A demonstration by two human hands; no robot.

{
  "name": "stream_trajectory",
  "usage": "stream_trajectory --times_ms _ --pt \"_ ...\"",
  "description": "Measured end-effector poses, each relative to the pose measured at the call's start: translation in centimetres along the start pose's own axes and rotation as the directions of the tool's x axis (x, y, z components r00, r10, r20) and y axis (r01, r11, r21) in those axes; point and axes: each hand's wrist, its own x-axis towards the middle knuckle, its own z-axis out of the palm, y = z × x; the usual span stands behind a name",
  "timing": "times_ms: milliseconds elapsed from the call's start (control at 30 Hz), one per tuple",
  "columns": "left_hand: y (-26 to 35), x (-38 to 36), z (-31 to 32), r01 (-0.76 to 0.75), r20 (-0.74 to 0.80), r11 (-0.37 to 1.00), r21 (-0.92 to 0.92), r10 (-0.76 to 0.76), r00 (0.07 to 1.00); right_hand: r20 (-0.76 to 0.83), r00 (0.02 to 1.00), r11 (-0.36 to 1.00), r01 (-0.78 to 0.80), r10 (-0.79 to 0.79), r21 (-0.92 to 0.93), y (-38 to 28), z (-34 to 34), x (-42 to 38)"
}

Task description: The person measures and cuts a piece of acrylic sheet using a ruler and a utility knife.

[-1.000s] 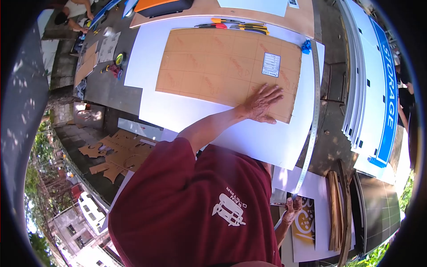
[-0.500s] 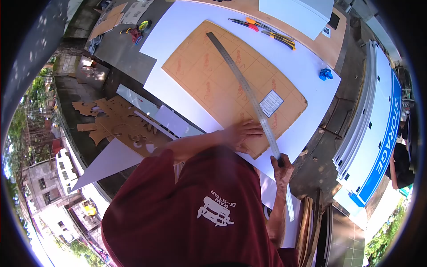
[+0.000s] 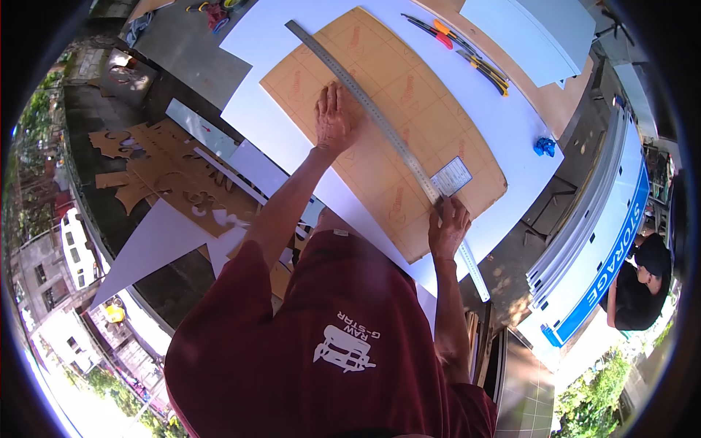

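Note:
A long steel ruler (image 3: 380,123) lies diagonally across a brown paper-covered sheet (image 3: 409,91) with red printed marks and grid lines. My left hand (image 3: 336,120) rests on the sheet with its fingers stretched out, just left of the ruler. My right hand (image 3: 448,226) has its fingers closed around the ruler near the sheet's lower right edge. The ruler's lower end sticks out past that hand, over the edge of the white board. A white label (image 3: 451,177) sits on the sheet beside the ruler.
Under the sheet is a large white board (image 3: 263,120). Cutter knives (image 3: 482,69) and a crumpled blue thing (image 3: 544,147) lie on it. Cut brown scraps (image 3: 171,179) are at lower left. At right stand stacked panels with a STORAGE sign (image 3: 610,255) and a person in black (image 3: 642,292).
My left hand has moved up and left along the sheet. My right hand has moved up with the ruler, whose far end now reaches beyond the sheet's upper left edge. The camera view has shifted.

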Motion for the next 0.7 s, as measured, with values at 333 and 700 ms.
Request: stream_trajectory --times_ms 333,700 --pt "-3.5 4.9 3.0 -0.119 -0.015 0.989 0.084 0.121 0.993 0.054 0.998 0.999 0.043 -0.042 -0.025 6.4 -2.0 -5.3" --pt "-3.6 5.3 3.2 -0.068 0.053 0.989 0.129 0.062 0.997 0.166 0.974 0.983 0.133 -0.152 0.123 9.0 -2.7 -4.5"
